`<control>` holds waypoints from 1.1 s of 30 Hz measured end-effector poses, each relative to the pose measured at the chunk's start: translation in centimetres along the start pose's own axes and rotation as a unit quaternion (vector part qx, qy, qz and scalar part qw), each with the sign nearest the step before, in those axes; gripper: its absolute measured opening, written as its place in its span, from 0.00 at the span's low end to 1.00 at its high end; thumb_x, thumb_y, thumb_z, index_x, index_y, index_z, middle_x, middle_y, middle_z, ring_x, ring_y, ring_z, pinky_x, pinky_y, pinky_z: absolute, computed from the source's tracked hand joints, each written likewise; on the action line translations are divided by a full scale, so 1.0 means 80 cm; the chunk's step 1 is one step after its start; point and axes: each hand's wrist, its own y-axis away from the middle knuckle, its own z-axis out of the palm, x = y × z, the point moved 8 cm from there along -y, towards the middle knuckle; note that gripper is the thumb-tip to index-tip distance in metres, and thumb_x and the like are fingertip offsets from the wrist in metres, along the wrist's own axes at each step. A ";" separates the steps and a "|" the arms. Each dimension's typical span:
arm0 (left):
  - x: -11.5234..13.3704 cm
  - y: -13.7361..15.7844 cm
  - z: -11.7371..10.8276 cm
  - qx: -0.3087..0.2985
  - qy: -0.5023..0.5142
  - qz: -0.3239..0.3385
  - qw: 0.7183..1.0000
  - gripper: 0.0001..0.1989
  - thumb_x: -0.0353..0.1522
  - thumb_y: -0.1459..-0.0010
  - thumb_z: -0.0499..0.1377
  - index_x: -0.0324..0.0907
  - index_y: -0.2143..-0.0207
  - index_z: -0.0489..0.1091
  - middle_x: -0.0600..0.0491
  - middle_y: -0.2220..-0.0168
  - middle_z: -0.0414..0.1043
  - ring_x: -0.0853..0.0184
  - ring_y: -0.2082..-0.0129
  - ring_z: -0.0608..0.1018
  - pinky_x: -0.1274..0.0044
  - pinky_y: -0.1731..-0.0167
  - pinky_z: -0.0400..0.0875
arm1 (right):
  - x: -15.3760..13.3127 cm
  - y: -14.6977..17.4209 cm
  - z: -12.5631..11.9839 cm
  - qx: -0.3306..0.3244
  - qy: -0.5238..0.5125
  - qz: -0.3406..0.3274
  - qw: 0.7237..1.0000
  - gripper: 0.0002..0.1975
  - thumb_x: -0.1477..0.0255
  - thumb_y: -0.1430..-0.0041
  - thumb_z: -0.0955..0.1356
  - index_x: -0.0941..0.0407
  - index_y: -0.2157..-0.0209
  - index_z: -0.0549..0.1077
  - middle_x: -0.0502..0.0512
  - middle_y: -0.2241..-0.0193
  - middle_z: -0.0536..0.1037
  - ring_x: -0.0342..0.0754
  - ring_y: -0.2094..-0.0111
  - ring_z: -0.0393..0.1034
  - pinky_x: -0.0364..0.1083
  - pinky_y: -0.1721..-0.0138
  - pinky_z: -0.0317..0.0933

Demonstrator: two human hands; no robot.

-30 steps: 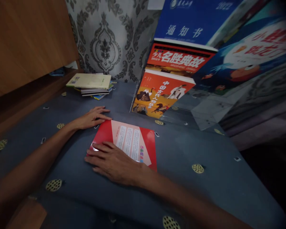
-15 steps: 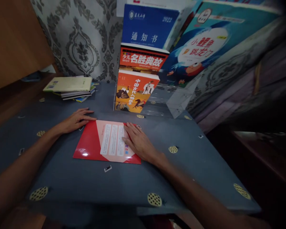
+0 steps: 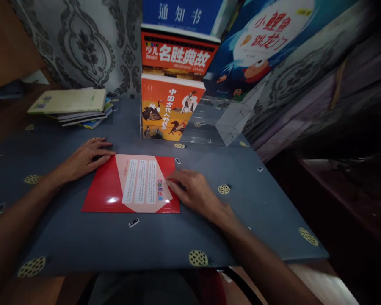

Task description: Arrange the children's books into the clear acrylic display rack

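Note:
A thin red booklet point(image 3: 101, 190) lies flat on the table, with a pink panel and white text columns on its face. My left hand point(image 3: 87, 157) rests at its upper left corner, fingers stretched out and the thumb touching the edge. At the right edge, my right hand point(image 3: 197, 192) has its fingers curled in. Its thumb and forefinger are pinched together on the booklet's edge, and the other fingers are tucked partly out of sight.
A clear acrylic stand point(image 3: 233, 123) holds an orange book point(image 3: 173, 108), a red-and-black book point(image 3: 179, 57), a blue book point(image 3: 180, 17) and a large teal book point(image 3: 257, 51). A stack of books point(image 3: 73, 101) lies at the back left. A grey-blue patterned cloth point(image 3: 165, 241) covers the table.
My right hand has drawn back from lying flat on the booklet to its right edge, and its fingers have curled. My left hand stays at the upper left corner. The view has shifted.

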 end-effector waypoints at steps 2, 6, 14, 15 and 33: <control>0.008 0.000 -0.002 0.013 -0.027 -0.009 0.999 0.31 0.55 0.34 0.43 0.50 0.50 0.78 0.46 0.43 0.74 0.48 0.36 0.67 0.51 0.38 0.60 | -0.015 0.003 0.008 -0.034 -0.022 -0.075 0.996 0.11 0.65 0.30 0.66 0.56 0.62 0.77 0.55 0.68 0.80 0.49 0.64 0.74 0.48 0.60 0.65; 0.052 0.002 -0.007 0.043 -0.096 -0.011 0.994 0.30 0.53 0.33 0.44 0.45 0.49 0.77 0.42 0.43 0.73 0.44 0.36 0.66 0.47 0.39 0.58 | -0.038 0.012 0.022 -0.077 -0.032 -0.178 0.981 0.18 0.55 0.38 0.72 0.56 0.58 0.75 0.55 0.62 0.80 0.51 0.60 0.72 0.52 0.52 0.63; 0.188 0.026 0.048 -0.041 -0.056 0.157 0.985 0.40 0.59 0.41 0.56 0.48 0.34 0.62 0.41 0.34 0.63 0.46 0.32 0.62 0.53 0.37 0.60 | -0.040 0.018 0.019 -0.056 -0.026 -0.193 0.979 0.20 0.61 0.38 0.73 0.56 0.49 0.73 0.61 0.48 0.73 0.54 0.49 0.66 0.54 0.49 0.64; 0.193 0.029 0.052 -0.047 -0.067 0.157 0.984 0.42 0.59 0.42 0.56 0.47 0.33 0.61 0.40 0.34 0.63 0.45 0.32 0.61 0.52 0.37 0.61 | -0.041 0.017 0.017 -0.053 -0.025 -0.194 0.979 0.20 0.61 0.38 0.73 0.56 0.49 0.73 0.61 0.47 0.72 0.54 0.48 0.66 0.54 0.48 0.64; 0.237 0.080 0.073 0.024 -0.224 0.216 0.950 0.22 0.25 0.36 0.53 0.38 0.40 0.67 0.33 0.42 0.73 0.41 0.41 0.74 0.55 0.46 0.73 | -0.026 0.074 0.011 0.083 -0.137 -0.172 0.972 0.14 0.74 0.27 0.62 0.54 0.46 0.74 0.54 0.49 0.82 0.44 0.46 0.75 0.51 0.42 0.65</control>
